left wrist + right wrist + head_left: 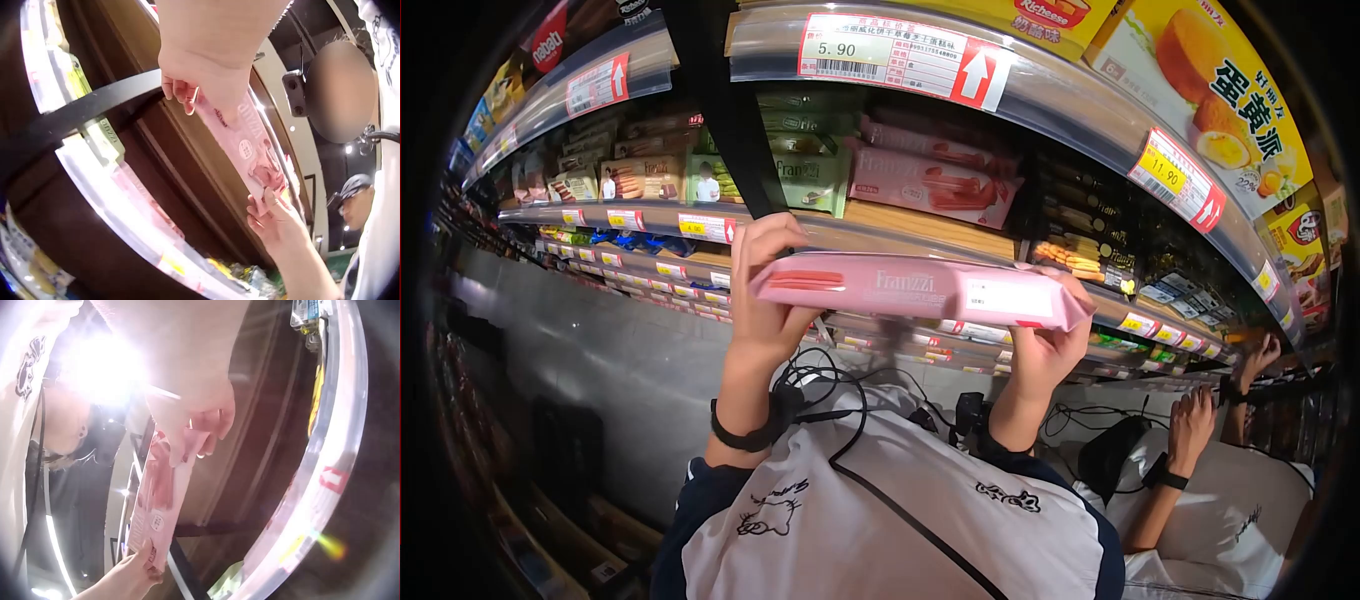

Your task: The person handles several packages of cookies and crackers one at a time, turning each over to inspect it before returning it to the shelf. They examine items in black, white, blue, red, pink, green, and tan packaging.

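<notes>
A long pink Franzzi biscuit pack [910,287] is held level in front of the chest, its narrow side with a white label facing up. My left hand [768,285] grips one end, fingers curled behind it. At the other end my right hand [1052,315] pinches the pack near its sealed edge. The left wrist view shows the pack's broad pink face [247,147] stretched between both hands. From the right wrist, the biscuit picture on the pack [159,481] shows below my right hand [187,419]. Similar pink packs [935,180] stand on the shelf ahead.
Green packs [812,180] and black packs [1090,235] flank the pink ones. An upper shelf edge with price tags [900,60] curves overhead, near yellow boxes [1210,90]. A black strap [735,130] hangs in front. Another person's hand [1192,425] is at the right.
</notes>
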### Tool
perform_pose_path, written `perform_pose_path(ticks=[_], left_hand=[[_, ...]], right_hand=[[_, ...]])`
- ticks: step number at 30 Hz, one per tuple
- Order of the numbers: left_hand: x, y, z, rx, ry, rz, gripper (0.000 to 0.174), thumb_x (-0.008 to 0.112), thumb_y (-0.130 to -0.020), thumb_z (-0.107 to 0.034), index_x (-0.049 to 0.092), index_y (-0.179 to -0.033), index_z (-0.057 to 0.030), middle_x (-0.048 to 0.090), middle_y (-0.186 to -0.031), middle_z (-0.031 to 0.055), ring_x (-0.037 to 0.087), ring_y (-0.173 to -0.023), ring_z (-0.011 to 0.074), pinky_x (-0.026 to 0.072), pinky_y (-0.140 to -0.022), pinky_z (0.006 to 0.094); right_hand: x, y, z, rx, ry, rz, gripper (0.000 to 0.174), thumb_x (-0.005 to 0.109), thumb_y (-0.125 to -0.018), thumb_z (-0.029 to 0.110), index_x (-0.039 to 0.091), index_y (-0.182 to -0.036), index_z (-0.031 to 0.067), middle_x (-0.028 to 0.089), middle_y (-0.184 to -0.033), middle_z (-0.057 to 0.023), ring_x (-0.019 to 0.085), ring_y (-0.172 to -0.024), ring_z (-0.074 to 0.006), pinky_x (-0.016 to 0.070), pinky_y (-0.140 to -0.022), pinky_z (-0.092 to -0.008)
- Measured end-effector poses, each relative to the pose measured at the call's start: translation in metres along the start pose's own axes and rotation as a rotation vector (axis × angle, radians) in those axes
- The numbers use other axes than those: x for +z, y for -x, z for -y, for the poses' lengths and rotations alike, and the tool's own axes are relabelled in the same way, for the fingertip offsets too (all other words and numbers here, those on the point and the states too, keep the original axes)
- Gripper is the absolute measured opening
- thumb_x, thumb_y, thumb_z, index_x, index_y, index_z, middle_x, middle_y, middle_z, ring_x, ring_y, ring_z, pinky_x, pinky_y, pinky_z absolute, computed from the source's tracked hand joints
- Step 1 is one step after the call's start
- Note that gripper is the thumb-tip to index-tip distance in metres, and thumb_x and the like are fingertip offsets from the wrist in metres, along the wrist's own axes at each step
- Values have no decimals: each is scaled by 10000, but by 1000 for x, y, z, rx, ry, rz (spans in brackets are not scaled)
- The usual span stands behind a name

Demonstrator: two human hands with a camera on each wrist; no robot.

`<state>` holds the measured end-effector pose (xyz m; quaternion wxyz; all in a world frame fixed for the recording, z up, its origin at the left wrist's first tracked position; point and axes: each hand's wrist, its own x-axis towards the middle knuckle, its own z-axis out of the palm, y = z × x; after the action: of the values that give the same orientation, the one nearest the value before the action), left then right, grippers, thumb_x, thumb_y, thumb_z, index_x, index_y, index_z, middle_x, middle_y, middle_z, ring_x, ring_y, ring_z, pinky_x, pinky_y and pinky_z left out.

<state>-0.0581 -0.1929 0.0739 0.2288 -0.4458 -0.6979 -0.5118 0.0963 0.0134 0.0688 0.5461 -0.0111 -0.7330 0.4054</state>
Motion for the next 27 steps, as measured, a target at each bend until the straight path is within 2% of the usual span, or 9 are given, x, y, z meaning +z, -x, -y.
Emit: perform_pose_path(ticks=[2, 6, 7, 9, 10, 14, 17, 22, 27], left_hand=[[-1, 0, -6, -89, -297, 143, 427, 703, -595, -37, 562, -997, -44, 485, -999, 125, 469, -940, 313, 398, -813, 370], [18, -2, -6, -172, -231, 148, 374, 610, -675, 47, 545, -1037, -21, 489, -1006, 147, 499, -950, 332, 411, -825, 372], [23, -6, -6, -198, -136, 125, 372, 599, -689, 46, 536, -1051, -15, 489, -1013, 151, 503, -952, 334, 412, -831, 367], [32, -17, -1, -250, 52, 70, 369, 576, -717, 43, 520, -1079, -3, 489, -1029, 159, 512, -955, 339, 413, -842, 358], [35, -20, -1, -255, 71, 94, 364, 532, -740, 23, 512, -1103, 26, 491, -1083, 159, 511, -1006, 295, 385, -908, 322], [62, -7, 29, -247, -65, 45, 518, 596, -790, -17, 406, -1271, 20, 474, -1186, 208, 499, -1079, 325, 381, -926, 348], [75, -4, 24, -456, 54, 23, 535, 570, -860, -113, 331, -1312, 44, 519, -1120, 237, 494, -1070, 366, 384, -914, 374], [79, 1, 13, -407, 29, -57, 603, 542, -866, -109, 225, -1372, -20, 548, -1106, 206, 510, -1044, 343, 348, -927, 415], [77, 7, 19, -291, -251, 1, 446, 512, -861, -123, 368, -1273, -27, 548, -1113, 165, 481, -1053, 324, 324, -922, 416]], right_hand=[[-6, -6, -5, 40, 99, 23, 343, 664, -591, -49, 590, -923, -3, 631, -897, -113, 553, -920, -247, 443, -804, -328], [-3, -14, -14, 92, 448, 95, 370, 653, -597, -41, 607, -955, 40, 628, -992, -80, 487, -986, -274, 385, -868, -340], [-4, -16, -18, -8, 522, 96, 379, 648, -626, -27, 611, -998, 33, 598, -1036, -95, 500, -970, -261, 403, -840, -325], [0, -13, -28, 78, 397, 53, 403, 635, -674, -10, 597, -1074, 24, 565, -1047, -105, 510, -970, -259, 421, -824, -327], [0, -12, -33, 65, 397, 57, 394, 628, -703, 1, 586, -1094, 19, 560, -1035, -108, 517, -960, -258, 427, -817, -325], [4, -10, -37, 131, 412, 51, 350, 595, -802, 43, 553, -1147, 2, 551, -1014, -123, 547, -932, -253, 445, -803, -319], [6, -4, -46, 169, 422, 35, 325, 577, -851, 78, 538, -1163, -1, 569, -1003, -136, 575, -883, -225, 454, -774, -296], [14, 0, -56, 352, 318, -108, 273, 631, -826, 108, 540, -1057, -4, 608, -848, -109, 550, -673, -163, 461, -656, -278], [13, -7, -56, 438, 469, -23, 227, 656, -800, 96, 546, -978, 7, 587, -738, -65, 481, -552, -133, 434, -560, -255]])
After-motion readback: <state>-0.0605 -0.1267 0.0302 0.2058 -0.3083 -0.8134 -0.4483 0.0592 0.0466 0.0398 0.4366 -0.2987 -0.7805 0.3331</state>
